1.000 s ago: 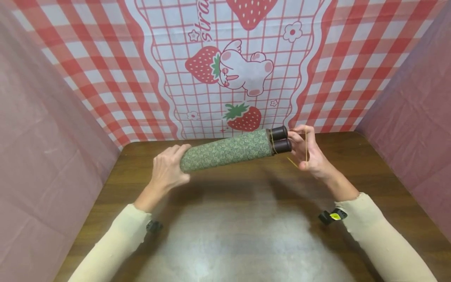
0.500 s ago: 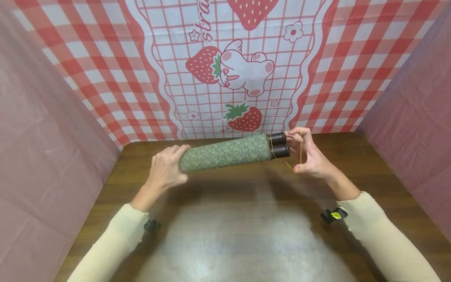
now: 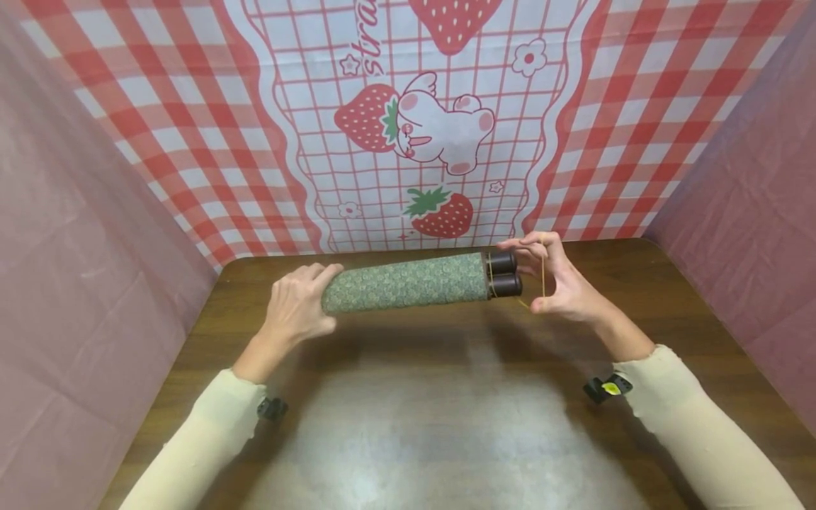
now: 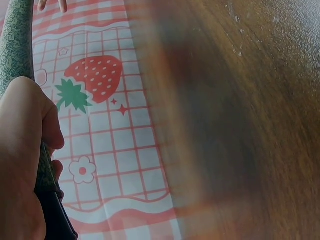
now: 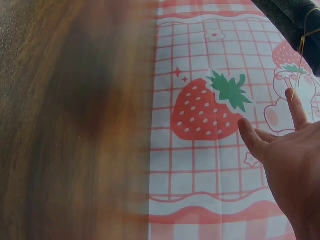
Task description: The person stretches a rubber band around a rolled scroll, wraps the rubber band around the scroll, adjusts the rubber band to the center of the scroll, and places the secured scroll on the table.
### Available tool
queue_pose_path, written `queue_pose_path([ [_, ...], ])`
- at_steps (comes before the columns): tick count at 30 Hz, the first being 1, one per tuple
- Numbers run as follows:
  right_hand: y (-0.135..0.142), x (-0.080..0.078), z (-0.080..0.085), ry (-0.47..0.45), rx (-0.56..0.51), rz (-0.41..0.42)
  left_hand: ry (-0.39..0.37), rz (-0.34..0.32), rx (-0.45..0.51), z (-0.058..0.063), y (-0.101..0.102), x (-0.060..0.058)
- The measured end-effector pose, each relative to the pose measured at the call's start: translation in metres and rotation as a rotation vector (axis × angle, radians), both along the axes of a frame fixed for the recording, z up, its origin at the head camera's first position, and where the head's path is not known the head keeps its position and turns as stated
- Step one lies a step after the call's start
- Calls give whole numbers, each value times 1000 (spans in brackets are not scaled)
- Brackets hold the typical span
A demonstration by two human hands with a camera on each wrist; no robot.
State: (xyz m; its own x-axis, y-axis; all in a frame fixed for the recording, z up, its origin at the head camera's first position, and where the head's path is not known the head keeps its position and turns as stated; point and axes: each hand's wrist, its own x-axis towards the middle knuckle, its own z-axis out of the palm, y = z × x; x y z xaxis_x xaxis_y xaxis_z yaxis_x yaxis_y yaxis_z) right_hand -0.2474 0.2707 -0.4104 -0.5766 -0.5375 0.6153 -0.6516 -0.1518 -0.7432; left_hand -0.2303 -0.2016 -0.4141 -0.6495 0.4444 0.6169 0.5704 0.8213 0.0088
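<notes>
A green patterned scroll (image 3: 408,285), rolled up on two dark rods (image 3: 505,275), is held above the table, nearly level. My left hand (image 3: 296,304) grips its left end, and in the left wrist view the thumb lies along the green roll (image 4: 17,47). Around the roll's right end, by the rods, runs a thin yellow rubber band (image 3: 491,275). My right hand (image 3: 561,283) is beside the rods with spread fingers; a yellow strand is stretched between its thumb and index finger. In the right wrist view a strand reaches from the dark rod end to a finger.
The brown wooden table (image 3: 408,425) lies below both hands. Behind it hangs a red-and-white strawberry cloth (image 3: 440,134). Pink cloth walls (image 3: 83,283) stand on both sides. Each wrist carries a small dark camera (image 3: 273,408).
The scroll's right end has come down, so the roll lies closer to level. My right hand has shifted slightly left toward the rods, its upper fingers now reaching above them.
</notes>
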Motion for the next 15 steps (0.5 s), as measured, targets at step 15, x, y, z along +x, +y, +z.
queue_pose_path([
  [15,-2,5,4,-40,78,-8,22,-17,-46,-4,1,-2],
])
